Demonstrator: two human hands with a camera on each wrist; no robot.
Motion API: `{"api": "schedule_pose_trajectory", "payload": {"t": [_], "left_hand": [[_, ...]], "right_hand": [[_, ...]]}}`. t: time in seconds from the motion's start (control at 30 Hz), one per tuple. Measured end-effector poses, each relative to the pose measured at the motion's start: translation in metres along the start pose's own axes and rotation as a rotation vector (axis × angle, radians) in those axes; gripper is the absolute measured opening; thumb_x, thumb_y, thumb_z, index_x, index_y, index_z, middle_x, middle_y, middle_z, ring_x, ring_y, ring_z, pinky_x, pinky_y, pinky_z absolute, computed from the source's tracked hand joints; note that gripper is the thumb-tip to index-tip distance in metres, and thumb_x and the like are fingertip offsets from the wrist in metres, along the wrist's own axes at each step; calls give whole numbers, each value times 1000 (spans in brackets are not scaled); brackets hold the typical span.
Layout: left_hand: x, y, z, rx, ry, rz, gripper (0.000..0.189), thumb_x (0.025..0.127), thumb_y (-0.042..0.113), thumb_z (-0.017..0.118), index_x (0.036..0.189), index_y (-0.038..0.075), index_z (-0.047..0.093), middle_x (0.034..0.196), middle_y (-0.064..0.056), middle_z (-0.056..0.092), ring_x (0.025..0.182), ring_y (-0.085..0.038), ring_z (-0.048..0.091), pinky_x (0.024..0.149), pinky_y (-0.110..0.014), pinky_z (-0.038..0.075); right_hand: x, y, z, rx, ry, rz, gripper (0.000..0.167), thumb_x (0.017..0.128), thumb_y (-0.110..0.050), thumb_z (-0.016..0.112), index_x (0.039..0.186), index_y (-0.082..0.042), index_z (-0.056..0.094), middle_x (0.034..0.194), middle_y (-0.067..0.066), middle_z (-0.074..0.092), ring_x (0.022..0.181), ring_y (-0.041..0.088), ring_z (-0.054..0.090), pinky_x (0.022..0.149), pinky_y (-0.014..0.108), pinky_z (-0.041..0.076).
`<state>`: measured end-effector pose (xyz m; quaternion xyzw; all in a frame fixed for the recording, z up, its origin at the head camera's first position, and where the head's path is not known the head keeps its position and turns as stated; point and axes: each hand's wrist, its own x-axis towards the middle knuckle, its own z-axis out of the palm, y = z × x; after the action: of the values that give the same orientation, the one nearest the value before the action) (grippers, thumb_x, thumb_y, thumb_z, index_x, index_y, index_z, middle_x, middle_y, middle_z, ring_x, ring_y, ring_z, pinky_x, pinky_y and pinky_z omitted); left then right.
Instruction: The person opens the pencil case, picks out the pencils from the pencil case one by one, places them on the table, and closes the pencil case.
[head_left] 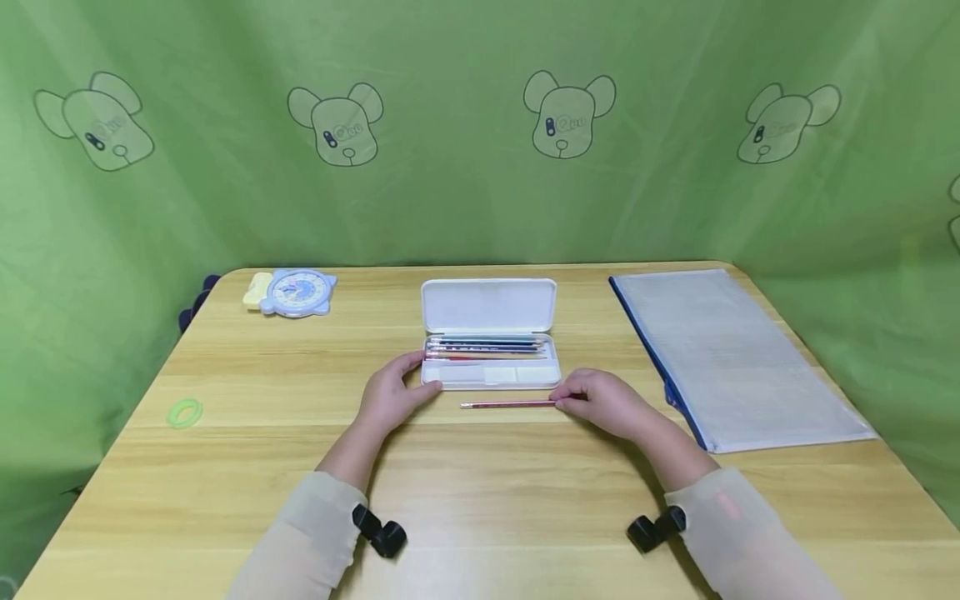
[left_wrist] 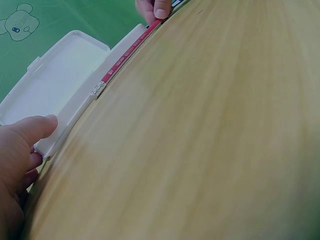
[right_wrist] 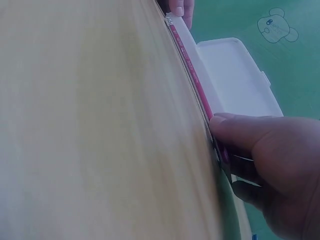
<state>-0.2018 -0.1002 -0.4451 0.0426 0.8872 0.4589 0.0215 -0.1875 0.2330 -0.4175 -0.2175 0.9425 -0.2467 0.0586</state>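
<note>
An open white pencil case (head_left: 489, 305) stands on the table with its lid tilted up at the back. Several pencils (head_left: 487, 346) lie side by side in its tray, behind white compartments along the front. My left hand (head_left: 390, 392) holds the case's left end, thumb at the front corner and fingers round the side. In front of the case, a red pencil (head_left: 506, 404) lies parallel to its front edge, eraser end pointing left. My right hand (head_left: 603, 402) pinches this pencil at its right end between thumb and fingers; its tip is hidden by the hand.
A blue clock-shaped toy (head_left: 298, 292) and a pale yellow block (head_left: 257, 290) sit at the back left. Nearer, a green ring (head_left: 184, 412) lies at the left. A translucent zip folder (head_left: 738, 354) with a blue edge covers the right side. Green curtain (head_left: 480, 208) hangs behind the table.
</note>
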Motion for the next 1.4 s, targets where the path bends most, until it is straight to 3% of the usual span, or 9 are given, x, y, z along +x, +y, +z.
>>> {"api": "schedule_pose_trajectory", "payload": {"t": [0.2, 0.37, 0.63, 0.9, 1.17, 1.4], "left_hand": [[1, -1, 0, -7, 6, 0, 65, 84, 31, 76, 140, 7, 53, 144, -11, 55, 139, -30, 44, 120, -44, 33], [3, -1, -1, -15, 11, 8, 65, 84, 30, 76, 140, 6, 53, 143, -12, 56, 139, -31, 45, 120, -44, 33], [6, 3, -7, -22, 11, 5, 66, 85, 32, 75, 141, 8, 51, 145, -11, 54, 141, -30, 43, 121, -45, 32], [5, 0, -5, -25, 16, 15, 65, 84, 31, 75, 140, 7, 52, 143, -11, 56, 140, -30, 44, 120, -45, 32], [3, -4, -1, -42, 7, 1, 66, 84, 33, 75, 139, 7, 53, 143, -11, 56, 140, -29, 44, 121, -44, 32], [1, -4, 2, -40, 4, 1, 65, 84, 32, 76, 139, 7, 53, 143, -11, 56, 140, -30, 44, 120, -44, 32]], "right_hand": [[1, -1, -1, 18, -8, 15, 14, 91, -15, 68, 101, -14, 77, 95, -1, 71, 92, 16, 64, 86, 41, 55], [4, -5, -8, 82, 38, 18, 16, 88, -18, 71, 102, -11, 76, 93, 1, 72, 86, 13, 62, 79, 33, 54], [34, -13, -27, 99, 79, 67, 22, 94, -19, 65, 111, -8, 72, 107, 10, 70, 98, 24, 63, 88, 43, 55], [66, -16, -28, 65, 11, 114, 27, 96, -23, 62, 117, -9, 69, 124, 14, 66, 118, 33, 59, 105, 51, 47], [87, -15, -22, 5, -59, 105, 27, 96, -15, 60, 119, -5, 69, 123, 16, 67, 120, 33, 59, 109, 50, 44], [94, -17, -19, -70, -117, 122, 25, 95, -8, 60, 117, -5, 71, 123, 14, 68, 123, 34, 58, 111, 50, 43]]}}
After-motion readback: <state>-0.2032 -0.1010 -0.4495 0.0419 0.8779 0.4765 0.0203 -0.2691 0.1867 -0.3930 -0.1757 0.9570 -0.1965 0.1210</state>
